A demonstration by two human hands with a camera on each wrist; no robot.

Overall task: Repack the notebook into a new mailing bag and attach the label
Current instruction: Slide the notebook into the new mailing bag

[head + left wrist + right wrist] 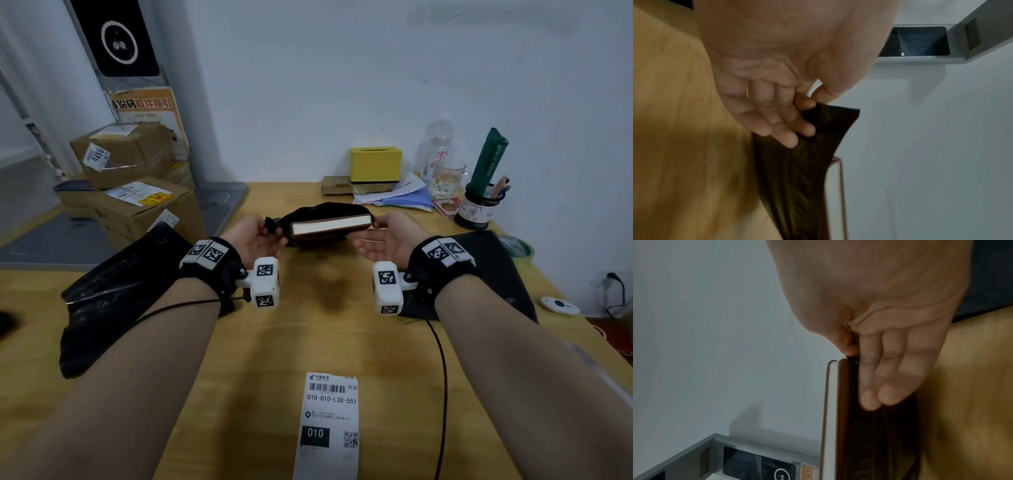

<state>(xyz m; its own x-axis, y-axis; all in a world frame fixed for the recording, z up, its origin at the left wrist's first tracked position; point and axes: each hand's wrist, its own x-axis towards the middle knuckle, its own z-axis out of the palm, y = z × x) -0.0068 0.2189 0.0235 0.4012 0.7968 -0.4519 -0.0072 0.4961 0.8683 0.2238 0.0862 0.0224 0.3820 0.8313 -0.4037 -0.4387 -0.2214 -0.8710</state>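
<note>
Left hand (255, 236): palm up, thumb and forefinger pinching the left edge of a black mailing bag (322, 210), remaining fingers (777, 129) extended under the film. Right hand (387, 238): palm up, thumb on top at the bag's right edge, fingers (888, 392) straight beneath it. Between the hands, held above the wooden table (329, 329): brown-covered notebook (330, 224), page edges facing the wearer, lying in the bag's open mouth, partly in. Nearer the wearer than the hands, flat on the table: white shipping label (329, 425) with barcode. Left of the left forearm: crumpled black bag (113, 301); beyond it, stacked cardboard boxes (133, 185). Beyond the right hand, by the wall: yellow box (375, 164), papers, pen holder (478, 209).
</note>
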